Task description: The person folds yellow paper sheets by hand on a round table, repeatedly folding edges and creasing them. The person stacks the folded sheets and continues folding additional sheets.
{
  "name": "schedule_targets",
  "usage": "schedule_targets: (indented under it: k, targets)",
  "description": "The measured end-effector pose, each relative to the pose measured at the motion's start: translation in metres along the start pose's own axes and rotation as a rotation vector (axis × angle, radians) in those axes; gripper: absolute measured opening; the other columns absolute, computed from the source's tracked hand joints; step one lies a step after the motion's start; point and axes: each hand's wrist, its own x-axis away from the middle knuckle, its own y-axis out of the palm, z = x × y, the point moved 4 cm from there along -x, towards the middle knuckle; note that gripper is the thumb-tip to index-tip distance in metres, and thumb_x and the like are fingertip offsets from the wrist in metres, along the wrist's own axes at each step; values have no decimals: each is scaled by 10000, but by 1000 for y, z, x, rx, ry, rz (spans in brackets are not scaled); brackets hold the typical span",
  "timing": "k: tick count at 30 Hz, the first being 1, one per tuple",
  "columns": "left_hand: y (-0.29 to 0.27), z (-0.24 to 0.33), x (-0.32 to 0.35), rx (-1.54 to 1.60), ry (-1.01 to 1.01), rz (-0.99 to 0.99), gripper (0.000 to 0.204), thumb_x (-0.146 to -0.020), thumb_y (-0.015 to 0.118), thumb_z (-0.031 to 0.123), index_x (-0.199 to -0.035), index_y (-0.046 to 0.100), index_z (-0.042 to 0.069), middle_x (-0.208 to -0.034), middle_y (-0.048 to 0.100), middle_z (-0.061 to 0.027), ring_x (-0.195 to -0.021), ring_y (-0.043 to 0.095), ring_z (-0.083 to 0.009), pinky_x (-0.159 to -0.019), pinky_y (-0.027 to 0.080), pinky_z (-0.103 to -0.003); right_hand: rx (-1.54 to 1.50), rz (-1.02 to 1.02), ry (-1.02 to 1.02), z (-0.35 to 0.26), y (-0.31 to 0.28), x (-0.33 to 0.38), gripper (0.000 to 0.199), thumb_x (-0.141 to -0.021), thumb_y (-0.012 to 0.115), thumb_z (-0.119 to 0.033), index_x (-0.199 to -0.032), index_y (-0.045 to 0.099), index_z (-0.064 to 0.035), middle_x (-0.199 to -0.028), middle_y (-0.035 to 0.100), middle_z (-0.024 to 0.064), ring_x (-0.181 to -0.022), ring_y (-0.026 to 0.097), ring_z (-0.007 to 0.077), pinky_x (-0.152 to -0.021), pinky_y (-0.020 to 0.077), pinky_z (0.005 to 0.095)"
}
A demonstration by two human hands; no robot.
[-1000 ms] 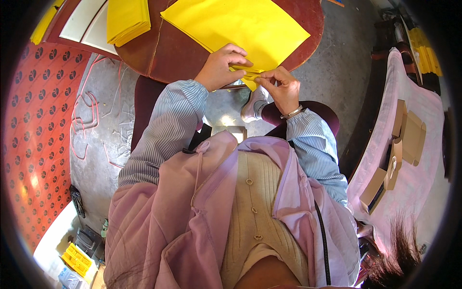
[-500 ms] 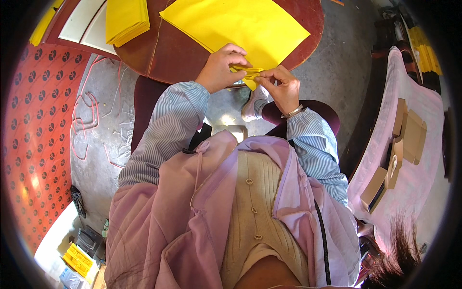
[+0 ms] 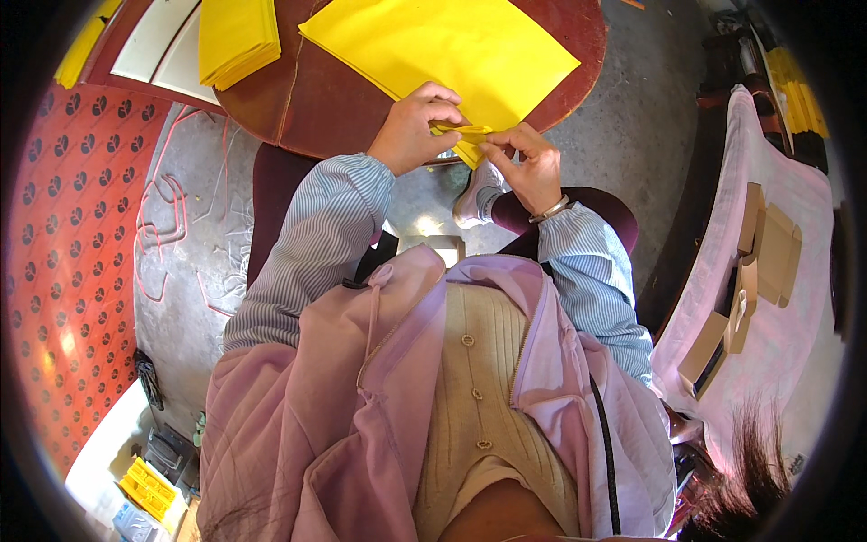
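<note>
Together, hands at yellow sheet edge, floor rightward

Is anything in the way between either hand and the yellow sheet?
Nothing visible: the left hand and right hand both meet the sheet at its folded near end. The yellow stack lies apart, to the left.
</note>
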Motion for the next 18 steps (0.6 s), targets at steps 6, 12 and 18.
schedule_targets:
  k: [6,12,18]
  targets:
    - [-2,3,-1,-10,18,-36,260,-804,856,127,-1058,816,90,-1257,679,-85,-1103,713,-233,-889,605,-337,44,20,-73,-1,1,-3,144,-852,869,-69,-948,783,-3,-860,722,77,-713,654,151,-649,516,286]
    - [-1,8,0,-32,11,-36,324,-750,884,161,-1062,810,114,-1244,661,-88,-1116,703,-279,-980,582,-379,168,60,-253,-8,0,-7,133,-799,864,-127,-898,789,-78,-855,715,71,-816,698,283,-747,540,386]
    - [2,10,1,-25,-34,-27,340,-743,891,161,-1068,807,107,-1228,653,-91,-1107,704,-284,-962,586,-374,241,60,-339,-11,0,-9,157,-758,866,-141,-901,804,-124,-857,684,24,-869,663,253,-784,507,390]
